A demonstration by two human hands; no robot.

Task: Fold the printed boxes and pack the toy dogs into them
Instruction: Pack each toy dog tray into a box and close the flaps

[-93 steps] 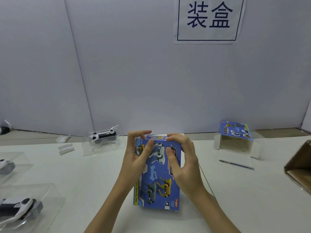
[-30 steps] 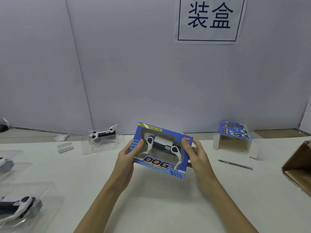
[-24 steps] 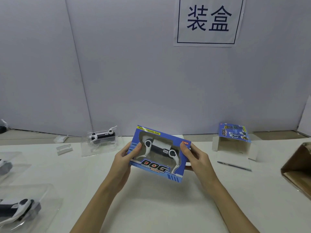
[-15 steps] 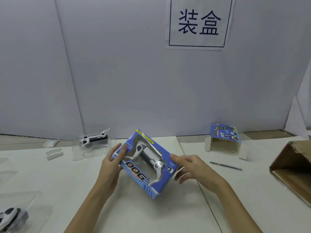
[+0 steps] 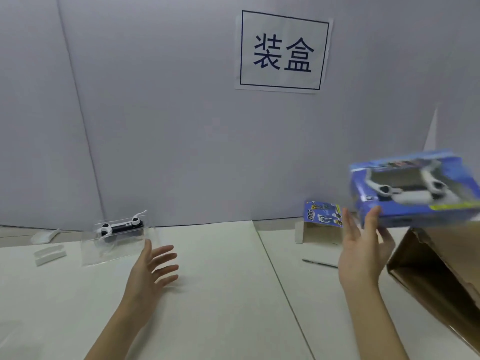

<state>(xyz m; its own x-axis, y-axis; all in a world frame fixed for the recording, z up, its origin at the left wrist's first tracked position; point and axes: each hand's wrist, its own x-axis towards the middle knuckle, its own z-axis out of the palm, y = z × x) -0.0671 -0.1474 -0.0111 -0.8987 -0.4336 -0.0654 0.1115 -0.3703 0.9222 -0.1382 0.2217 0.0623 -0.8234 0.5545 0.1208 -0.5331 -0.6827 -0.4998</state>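
The packed blue box (image 5: pixel 415 193) is seen blurred above the cardboard carton (image 5: pixel 439 276), at the straightened fingertips of the right hand (image 5: pixel 363 253), while the left hand (image 5: pixel 150 271) is held spread-fingered well to the carton's left.

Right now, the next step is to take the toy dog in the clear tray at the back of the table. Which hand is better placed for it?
The left hand. It is open and empty, just in front of the toy dog in its clear tray. The right hand is far to the right, beside the packed blue box above the cardboard carton.
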